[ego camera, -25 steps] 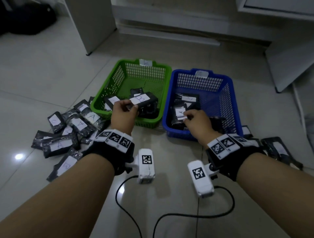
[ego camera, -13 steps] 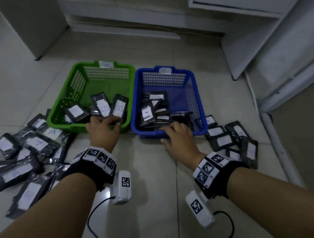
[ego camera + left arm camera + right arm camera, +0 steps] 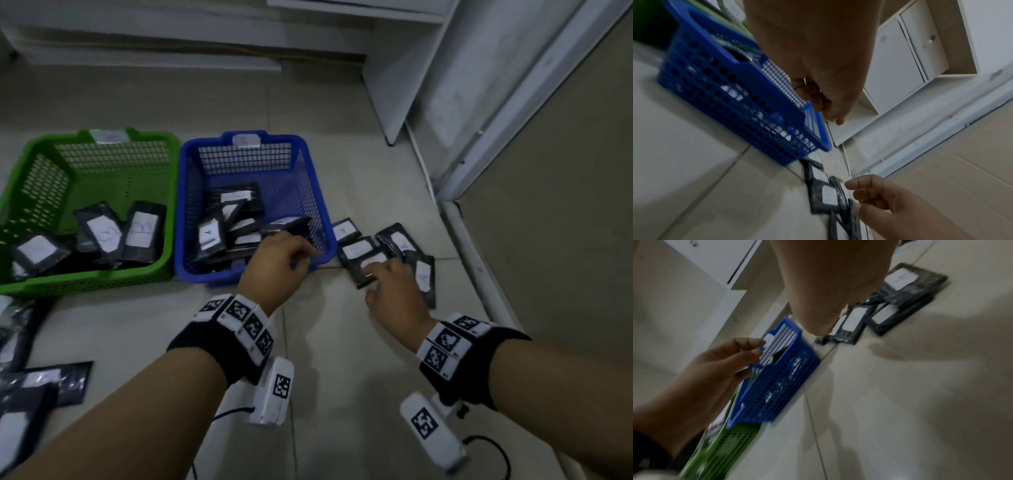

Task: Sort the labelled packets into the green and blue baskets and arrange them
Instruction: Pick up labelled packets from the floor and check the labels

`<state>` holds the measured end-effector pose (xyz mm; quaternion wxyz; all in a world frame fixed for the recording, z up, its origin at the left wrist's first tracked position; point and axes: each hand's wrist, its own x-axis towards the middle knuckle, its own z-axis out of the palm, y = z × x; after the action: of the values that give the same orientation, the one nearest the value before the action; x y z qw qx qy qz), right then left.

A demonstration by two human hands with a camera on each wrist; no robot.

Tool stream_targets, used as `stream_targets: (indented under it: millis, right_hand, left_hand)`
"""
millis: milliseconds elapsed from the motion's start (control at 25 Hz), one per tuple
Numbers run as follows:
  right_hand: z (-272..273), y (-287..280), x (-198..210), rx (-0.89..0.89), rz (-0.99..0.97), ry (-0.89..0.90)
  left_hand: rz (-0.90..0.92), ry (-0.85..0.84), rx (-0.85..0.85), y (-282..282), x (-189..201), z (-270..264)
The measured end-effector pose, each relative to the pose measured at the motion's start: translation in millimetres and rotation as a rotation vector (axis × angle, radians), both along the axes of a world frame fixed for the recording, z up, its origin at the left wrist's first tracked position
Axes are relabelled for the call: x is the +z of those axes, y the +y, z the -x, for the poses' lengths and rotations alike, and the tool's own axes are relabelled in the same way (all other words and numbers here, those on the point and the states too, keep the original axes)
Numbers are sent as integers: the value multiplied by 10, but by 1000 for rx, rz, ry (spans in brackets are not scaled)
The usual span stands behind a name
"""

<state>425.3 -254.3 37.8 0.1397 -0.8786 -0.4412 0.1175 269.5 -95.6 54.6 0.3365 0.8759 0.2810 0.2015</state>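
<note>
Both your hands have swung right since a moment ago, off the packets in the baskets: your left hand point(image 3: 279, 255) hovers over the blue basket point(image 3: 322, 219) at its near right corner, fingers loosely curled and empty, while your right hand point(image 3: 394, 291) drops loose-fingered onto the unsorted packets point(image 3: 359, 251) on the floor just right of that basket, probably feeling for one to lift. Left of it, the green basket point(image 3: 85, 140) shows two packets marked "B", the blue one a packet marked "A"; both rim tags are unreadable.
</note>
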Motion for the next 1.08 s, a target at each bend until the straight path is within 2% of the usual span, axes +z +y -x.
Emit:
stream_targets:
  millis: [120,240,360,480,560,680,760,920,1080]
  right_hand:
    - [-493,-234,-125,-304,-16,14]
    - [-875,-334,-318,-518,-25,163]
    - [-1019,-397,-512,-542,-130,364]
    - [-1076,-492,-619,-605,-281,575]
    - [-1048,-536,-693,-655,-312,607]
    - [-976,-501,-646,-673,-350,632]
    - [-899,-482,-550,-668,-381,691]
    - [-624,-291,-268,-685,-468,838]
    - [-389,36,46,-606,-560,910]
  left_hand:
    - [24,37,-75,-293,-135,-416]
    - [58,111,-127,-512,-274,-796]
    - [102,187,-142,-666,-439,-1094]
    - [87,359,-206,-888,-688,-1355]
    - [30,446,-216,-992,-831,-1394]
    - [-33,460,-179,-959,-918,-1323]
    - [-31,436,-191,-891,-861,-1237]
    - [230,249,-90,-692,-560,-963]
    - [541,-117,71,-424,-213,-680]
